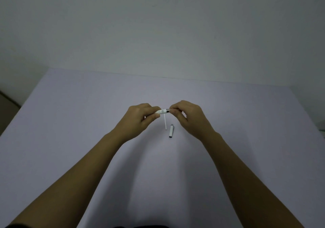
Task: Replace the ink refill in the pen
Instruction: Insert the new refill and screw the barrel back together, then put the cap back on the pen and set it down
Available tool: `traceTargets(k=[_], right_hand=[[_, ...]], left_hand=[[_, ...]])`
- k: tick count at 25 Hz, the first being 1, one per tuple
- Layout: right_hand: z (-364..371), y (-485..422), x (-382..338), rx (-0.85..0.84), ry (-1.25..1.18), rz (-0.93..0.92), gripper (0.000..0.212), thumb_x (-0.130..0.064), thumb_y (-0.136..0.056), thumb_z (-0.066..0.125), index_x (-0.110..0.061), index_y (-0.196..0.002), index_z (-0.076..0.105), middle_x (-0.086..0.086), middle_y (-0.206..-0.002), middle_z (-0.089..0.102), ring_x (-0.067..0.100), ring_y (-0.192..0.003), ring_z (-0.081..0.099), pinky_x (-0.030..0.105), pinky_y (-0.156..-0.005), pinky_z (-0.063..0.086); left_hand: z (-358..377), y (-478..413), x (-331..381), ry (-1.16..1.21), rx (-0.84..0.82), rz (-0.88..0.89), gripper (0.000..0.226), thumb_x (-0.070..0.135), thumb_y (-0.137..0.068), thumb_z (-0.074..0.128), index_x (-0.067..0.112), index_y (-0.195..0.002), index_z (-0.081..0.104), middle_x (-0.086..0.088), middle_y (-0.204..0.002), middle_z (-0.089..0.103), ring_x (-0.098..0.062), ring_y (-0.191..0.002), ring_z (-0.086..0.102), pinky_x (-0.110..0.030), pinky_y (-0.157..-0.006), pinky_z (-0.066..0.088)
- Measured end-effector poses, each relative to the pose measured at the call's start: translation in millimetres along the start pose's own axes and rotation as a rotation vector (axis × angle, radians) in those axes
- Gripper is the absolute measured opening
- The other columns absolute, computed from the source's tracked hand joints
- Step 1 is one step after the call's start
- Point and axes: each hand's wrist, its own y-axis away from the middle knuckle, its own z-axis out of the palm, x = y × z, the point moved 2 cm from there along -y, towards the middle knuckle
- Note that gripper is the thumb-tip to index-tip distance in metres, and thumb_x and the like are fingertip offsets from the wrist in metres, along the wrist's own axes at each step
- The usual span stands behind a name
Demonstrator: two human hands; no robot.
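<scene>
I hold a white pen (162, 111) level above the table, between both hands. My left hand (140, 117) pinches its left end. My right hand (187, 115) grips its right end, where a dark metal ring shows; the rest of that end is hidden by my fingers. Below the pen, a thin white ink refill (165, 123) lies on the table, pointing away from me. Just to its right lies the white pen cap (171, 131) with a grey clip end and a dark opening.
The table (88, 122) has a pale lavender top and stands against a plain white wall (158, 25). Its left edge drops off to a darker floor area at the far left.
</scene>
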Motion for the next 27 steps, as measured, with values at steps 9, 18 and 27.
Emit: traceTargets(k=[9, 18, 27], right_hand=[[78.2, 30.9, 86.2, -0.011, -0.01, 0.794, 0.02, -0.013, -0.089, 0.055, -0.003, -0.101, 0.065, 0.018, -0.101, 0.069, 0.031, -0.093, 0.065, 0.03, -0.081, 0.047], [122.8, 34.6, 107.2, -0.144, 0.108, 0.953, 0.026, -0.011, -0.081, 0.063, 0.003, -0.103, 0.06, 0.022, -0.103, 0.068, 0.035, -0.098, 0.062, 0.036, -0.081, 0.046], [81.0, 30.6, 92.3, 0.342, -0.871, 1.142, 0.014, -0.009, -0.078, 0.07, -0.016, -0.086, 0.061, 0.009, -0.088, 0.07, 0.014, -0.078, 0.064, 0.024, -0.073, 0.056]], left_hand=[[6.8, 1.1, -23.6, 0.036, 0.058, -0.167, 0.018, 0.021, -0.092, 0.052, 0.021, -0.103, 0.067, 0.011, -0.061, 0.045, -0.004, -0.059, 0.047, -0.004, -0.058, 0.032], [21.5, -6.6, -40.9, 0.055, -0.006, -0.195, 0.019, 0.022, -0.092, 0.052, 0.021, -0.105, 0.066, 0.001, -0.067, 0.055, -0.003, -0.062, 0.048, -0.008, -0.059, 0.034], [31.1, 9.3, -56.6, 0.003, -0.009, -0.267, 0.018, 0.021, -0.091, 0.053, 0.022, -0.102, 0.067, 0.003, -0.063, 0.051, -0.002, -0.059, 0.047, -0.008, -0.056, 0.032]])
